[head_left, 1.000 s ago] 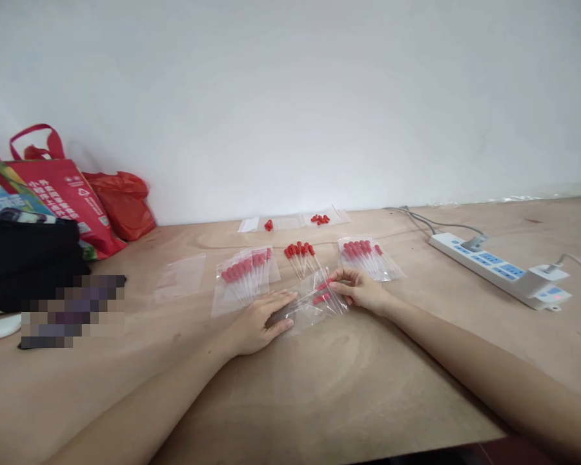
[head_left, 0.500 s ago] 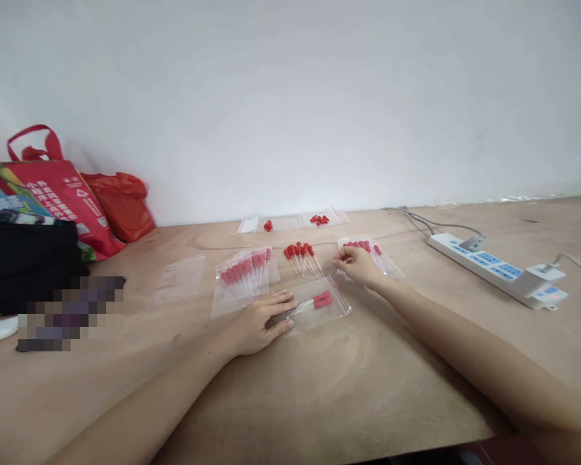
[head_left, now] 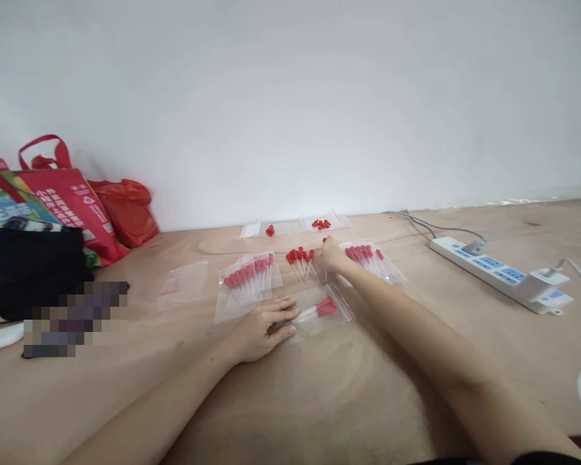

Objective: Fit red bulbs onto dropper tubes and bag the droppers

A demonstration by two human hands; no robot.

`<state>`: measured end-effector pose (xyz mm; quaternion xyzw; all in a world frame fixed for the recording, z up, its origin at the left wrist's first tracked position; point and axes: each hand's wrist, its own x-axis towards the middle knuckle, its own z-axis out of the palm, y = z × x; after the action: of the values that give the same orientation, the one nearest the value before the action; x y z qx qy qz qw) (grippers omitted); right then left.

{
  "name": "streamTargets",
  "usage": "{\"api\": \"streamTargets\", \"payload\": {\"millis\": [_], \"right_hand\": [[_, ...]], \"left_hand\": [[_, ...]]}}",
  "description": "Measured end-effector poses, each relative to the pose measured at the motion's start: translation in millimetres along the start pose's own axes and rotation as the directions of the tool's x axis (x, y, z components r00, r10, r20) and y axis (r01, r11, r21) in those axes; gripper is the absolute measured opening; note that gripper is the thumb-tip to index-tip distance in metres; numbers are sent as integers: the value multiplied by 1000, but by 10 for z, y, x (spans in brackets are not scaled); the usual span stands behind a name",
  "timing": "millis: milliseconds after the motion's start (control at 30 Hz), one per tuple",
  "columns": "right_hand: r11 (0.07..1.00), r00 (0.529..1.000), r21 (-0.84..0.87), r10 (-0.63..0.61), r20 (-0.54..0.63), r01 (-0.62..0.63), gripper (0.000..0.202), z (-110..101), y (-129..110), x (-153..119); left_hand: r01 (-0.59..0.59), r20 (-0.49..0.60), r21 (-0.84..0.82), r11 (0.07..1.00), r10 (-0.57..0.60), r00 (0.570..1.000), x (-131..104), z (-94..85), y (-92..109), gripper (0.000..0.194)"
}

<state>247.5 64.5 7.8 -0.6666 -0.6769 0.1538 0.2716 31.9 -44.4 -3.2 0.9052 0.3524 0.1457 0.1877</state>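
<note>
My left hand [head_left: 266,326] rests on the near end of a clear zip bag [head_left: 339,315], gripping it between thumb and fingers. Inside that bag lie droppers with red bulbs [head_left: 326,306], their tips running toward my palm. My right hand [head_left: 332,257] is closed beside a small fan of loose droppers [head_left: 300,257]. A red bulb shows just past its fingertips, so it pinches a dropper [head_left: 325,239]; most of the stem is hidden. On the left, filled bags of droppers [head_left: 242,274] overlap one another. More bagged droppers [head_left: 368,255] lie right of my right hand.
Loose red bulbs [head_left: 321,224] lie on plastic bags near the wall. Flat clear bags [head_left: 184,281] are at left. A white power strip [head_left: 489,268] with cables lies on the right. Shopping bags [head_left: 72,206] and a black cloth bag [head_left: 33,271] stand at far left.
My right hand has moved left from the right-hand bagged droppers to the loose ones, and a red bulb now shows at its fingers. My left hand stays on the bag. The view has shifted slightly.
</note>
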Motion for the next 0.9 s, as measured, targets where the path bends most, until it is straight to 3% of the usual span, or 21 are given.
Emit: {"api": "streamTargets", "payload": {"millis": [67,100,200,300,567,667,800,900], "right_hand": [[997,998,63,37,-59,-34,56,-137,135,-111],[984,992,178,50,-115,-29,59,-197,218,-186],[862,980,505,136,-143,-45,65,-282,464,-441],[734,969,675,216,-122,-79,67,-235,610,-637],[618,958,783,264,-116,-76,57,-59,544,-729],[515,953,854,288,-97,-69,44,-36,484,-785],[360,960,924,279,28,-132,24,-31,374,-890],[336,959,916,246,139,-219,14,-48,304,-958]], "left_hand": [[1,2,11,1000,-1,1000,0,-12,15,35],[4,4,14,1000,-4,1000,-1,-16,20,36],[18,9,19,1000,-18,1000,-1,-12,20,36],[12,3,7,1000,-12,1000,-1,2,2,37],[21,14,7,1000,-21,1000,2,8,-6,38],[13,14,21,1000,-13,1000,4,12,-11,38],[-6,9,26,1000,6,1000,9,9,-5,39],[-18,-3,27,999,18,1000,12,5,5,41]]}}
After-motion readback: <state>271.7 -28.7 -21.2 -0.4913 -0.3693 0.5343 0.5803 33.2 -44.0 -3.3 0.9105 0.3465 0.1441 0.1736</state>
